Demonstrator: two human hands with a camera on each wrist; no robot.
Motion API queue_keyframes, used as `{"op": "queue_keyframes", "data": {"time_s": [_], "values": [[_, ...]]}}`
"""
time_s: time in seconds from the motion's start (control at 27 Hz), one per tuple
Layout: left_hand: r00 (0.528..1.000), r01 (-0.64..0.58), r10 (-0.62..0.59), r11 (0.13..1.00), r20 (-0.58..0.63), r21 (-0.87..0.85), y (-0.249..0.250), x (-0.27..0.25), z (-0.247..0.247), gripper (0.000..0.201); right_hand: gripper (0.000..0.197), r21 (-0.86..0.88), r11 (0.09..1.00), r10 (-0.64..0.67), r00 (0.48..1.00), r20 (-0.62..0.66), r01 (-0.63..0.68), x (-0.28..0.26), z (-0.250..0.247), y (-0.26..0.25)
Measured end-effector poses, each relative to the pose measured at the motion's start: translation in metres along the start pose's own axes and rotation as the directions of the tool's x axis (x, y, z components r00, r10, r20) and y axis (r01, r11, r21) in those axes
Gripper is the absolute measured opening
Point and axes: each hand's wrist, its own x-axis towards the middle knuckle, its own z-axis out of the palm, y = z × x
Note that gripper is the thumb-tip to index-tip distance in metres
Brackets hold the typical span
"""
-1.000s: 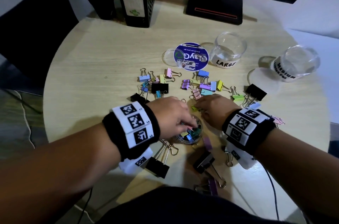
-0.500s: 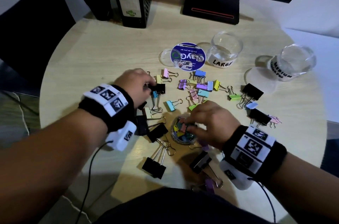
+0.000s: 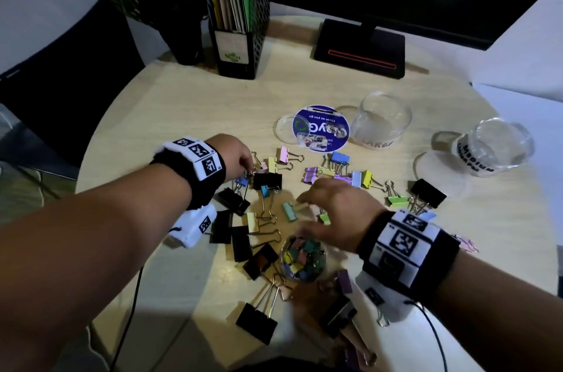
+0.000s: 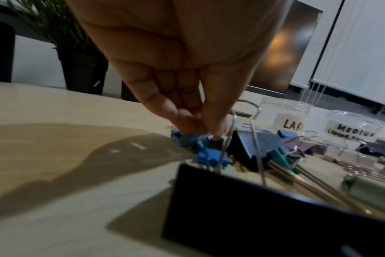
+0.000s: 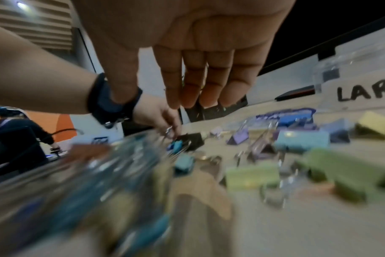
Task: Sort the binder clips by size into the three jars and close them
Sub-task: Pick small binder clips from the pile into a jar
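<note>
A small clear jar (image 3: 301, 259) near the table's front holds several small coloured clips. The LARGE jar (image 3: 380, 125) and the MEDIUM jar (image 3: 493, 149) stand open and hold no clips at the back right. Coloured and black binder clips (image 3: 359, 178) lie scattered between them. My left hand (image 3: 248, 169) pinches a small blue clip (image 4: 185, 137) on the table beside a black clip (image 3: 268, 179); its fingertips (image 4: 193, 121) press together there. My right hand (image 3: 307, 213) hovers just beyond the small jar, fingers (image 5: 198, 90) straight, holding nothing.
A blue-labelled lid (image 3: 320, 129) and a clear lid (image 3: 281, 128) lie left of the LARGE jar. A file holder (image 3: 234, 36), a potted plant (image 3: 170, 6) and a monitor base (image 3: 359, 50) stand at the back. Big black clips (image 3: 256, 323) lie near the front edge.
My left hand left the small jar and went to the clips at the left, where it now pinches one. My right hand reached into the jar, then drew back open.
</note>
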Motion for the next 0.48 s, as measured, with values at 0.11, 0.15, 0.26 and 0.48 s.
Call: {"op": "queue_keyframes", "data": {"time_s": [0.11, 0.15, 0.26, 0.48], "values": [[1.0, -0.009, 0.009, 1.0, 0.014, 0.001, 0.0, -0.001, 0.003, 0.023, 0.04, -0.088, 0.992, 0.092, 0.995, -0.037, -0.095, 0.036, -0.017, 0.018], [1.0, -0.004, 0.004, 1.0, 0.007, -0.001, -0.002, -0.001, 0.002, 0.024, 0.036, -0.106, 0.988, 0.109, 0.994, -0.024, -0.111, 0.048, -0.02, 0.022], [1.0, 0.017, -0.017, 0.999, 0.002, 0.05, -0.008, -0.002, 0.004, 0.037, 0.034, -0.122, 0.987, 0.112, 0.993, 0.04, -0.107, 0.079, -0.02, 0.021], [0.999, 0.043, -0.046, 0.991, 0.018, 0.129, -0.006, 0.001, 0.015, 0.032, 0.031, -0.164, 0.985, -0.039, 0.998, 0.048, 0.046, 0.121, -0.011, -0.011]]}}
